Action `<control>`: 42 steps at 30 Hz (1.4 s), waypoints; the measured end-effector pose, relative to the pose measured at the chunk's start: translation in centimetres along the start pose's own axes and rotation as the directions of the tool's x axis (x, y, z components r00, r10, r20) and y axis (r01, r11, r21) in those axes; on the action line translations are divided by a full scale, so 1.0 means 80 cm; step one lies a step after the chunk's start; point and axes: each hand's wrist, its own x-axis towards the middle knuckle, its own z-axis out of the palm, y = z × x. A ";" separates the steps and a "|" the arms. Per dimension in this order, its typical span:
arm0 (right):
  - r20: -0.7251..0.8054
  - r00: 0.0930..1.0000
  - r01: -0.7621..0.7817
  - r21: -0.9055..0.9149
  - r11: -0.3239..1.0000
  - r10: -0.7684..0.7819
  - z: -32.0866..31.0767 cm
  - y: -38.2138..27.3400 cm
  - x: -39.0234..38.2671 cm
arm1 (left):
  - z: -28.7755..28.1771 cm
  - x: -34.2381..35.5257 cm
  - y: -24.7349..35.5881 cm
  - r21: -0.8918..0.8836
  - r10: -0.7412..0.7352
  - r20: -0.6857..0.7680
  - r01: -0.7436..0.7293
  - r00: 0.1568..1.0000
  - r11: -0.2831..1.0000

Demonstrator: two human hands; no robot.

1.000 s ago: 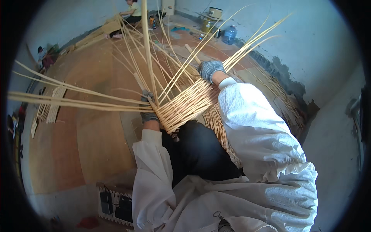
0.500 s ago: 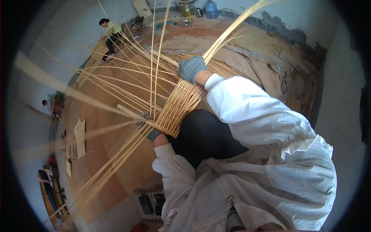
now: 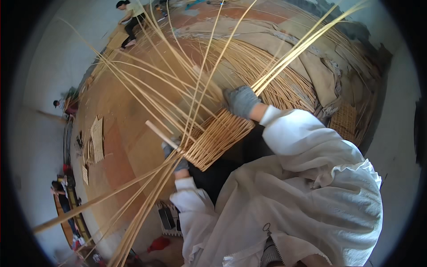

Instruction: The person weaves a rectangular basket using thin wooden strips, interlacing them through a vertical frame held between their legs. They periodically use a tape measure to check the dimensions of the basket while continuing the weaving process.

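A partly woven wicker basket [image 3: 218,139] rests tilted against my dark-covered lap, its long loose canes fanning out to the far left, the near left and the far right. My right hand [image 3: 242,101], in a grey knit glove, is closed round its far right corner, where a bundle of pale canes [image 3: 296,53] sticks out. At the near left corner my left hand [image 3: 171,153], gloved the same way, grips the edge; canes cover part of its fingers. Beside it a thick pale stick [image 3: 159,133] juts from the corner.
A large heap of canes [image 3: 284,84] lies on the floor beyond, partly under brown sacking [image 3: 318,73]. Woven pieces [image 3: 97,138] lie at the left. One person [image 3: 131,18] sits at the far left; others are along the left wall. A dark device [image 3: 167,218] is near my left elbow.
Both hands and the basket have moved right and slightly nearer, and the basket has turned. The loose canes have swung with it. My view has shifted too. Both hands keep their grip.
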 end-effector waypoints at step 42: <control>0.481 -0.060 -0.996 0.024 -0.082 0.875 0.455 0.394 -0.440 | 0.213 -0.043 -0.175 0.500 -0.209 0.563 -0.531 0.800 -0.684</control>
